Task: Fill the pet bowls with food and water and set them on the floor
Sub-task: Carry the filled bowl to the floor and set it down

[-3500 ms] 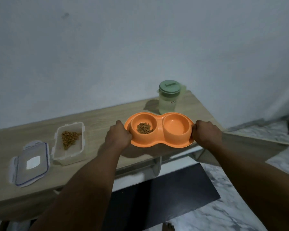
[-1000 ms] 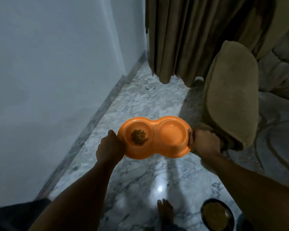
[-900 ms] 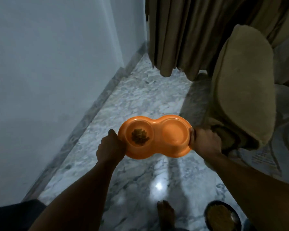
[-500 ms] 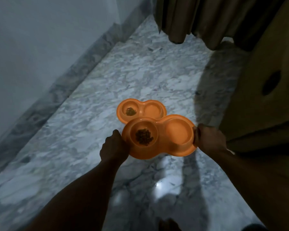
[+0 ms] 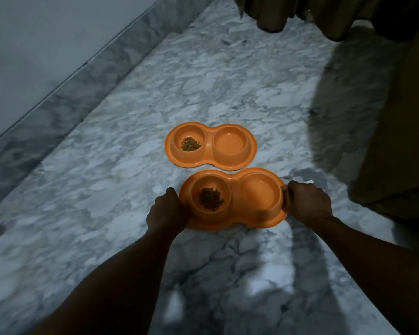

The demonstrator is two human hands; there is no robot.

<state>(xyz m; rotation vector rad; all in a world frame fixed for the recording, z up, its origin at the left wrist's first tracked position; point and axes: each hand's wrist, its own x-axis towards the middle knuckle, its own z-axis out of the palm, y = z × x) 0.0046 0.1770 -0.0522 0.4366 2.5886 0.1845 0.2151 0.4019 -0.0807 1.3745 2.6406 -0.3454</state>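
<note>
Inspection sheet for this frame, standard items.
Surface: grey-white marble floor.
Job's things: far orange plastic double bowl on floor; near orange plastic double bowl held just before it; brown kibble in each left cup; right cups: water unclear.
Clutter: nothing seen.
Grippers: left hand grips near bowl's left end, right hand its right end.
Cables: nothing seen.
Surroundings: grey wall left, brown curtain hem top, dark furniture right.

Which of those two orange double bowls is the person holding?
The nearer bowl, gripped at its ends by the left hand and right hand; the farther bowl sits untouched on the floor.
</note>
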